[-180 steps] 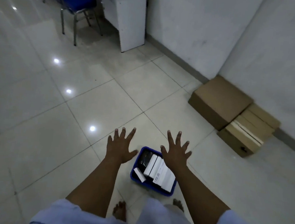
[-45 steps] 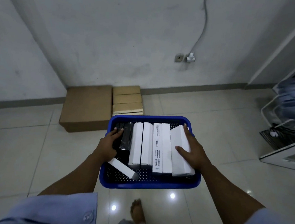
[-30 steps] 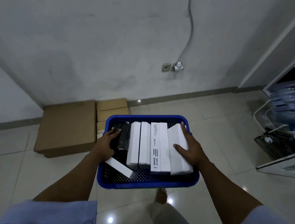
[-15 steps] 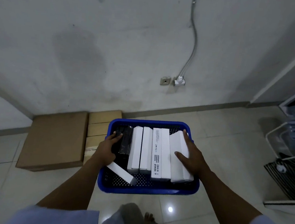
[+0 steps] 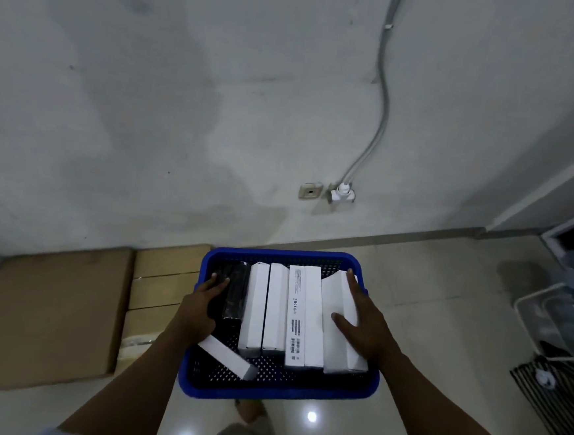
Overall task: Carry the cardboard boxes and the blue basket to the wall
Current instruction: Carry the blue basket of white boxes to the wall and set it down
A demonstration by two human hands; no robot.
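Basket [image 5: 278,393], blue and perforated, is held up in front of the person, above the tiled floor [image 5: 427,297] and close to the wall [image 5: 184,106]. Largest of all here is that wall, grey and stained, with a cable [image 5: 379,121] running down it to a plug [image 5: 342,193] beside a socket plate [image 5: 310,191]. At its foot, left of the basket, lie two cardboard boxes: a big box [image 5: 47,318] and, touching its right side, a small box [image 5: 156,289] partly hidden behind the basket and the left arm.

Inside the basket, long white cartons [image 5: 305,318] lie side by side, running from near to far. A black pack [image 5: 237,289] lies along their left. One small white carton [image 5: 226,356] lies askew at the near left corner.

The left hand [image 5: 199,310] grips the basket's left rim, thumb inside against the black pack. The right hand [image 5: 363,326] clasps the right rim, with its fingers spread flat over the rightmost carton. At far right stands a white wire rack [image 5: 527,325].
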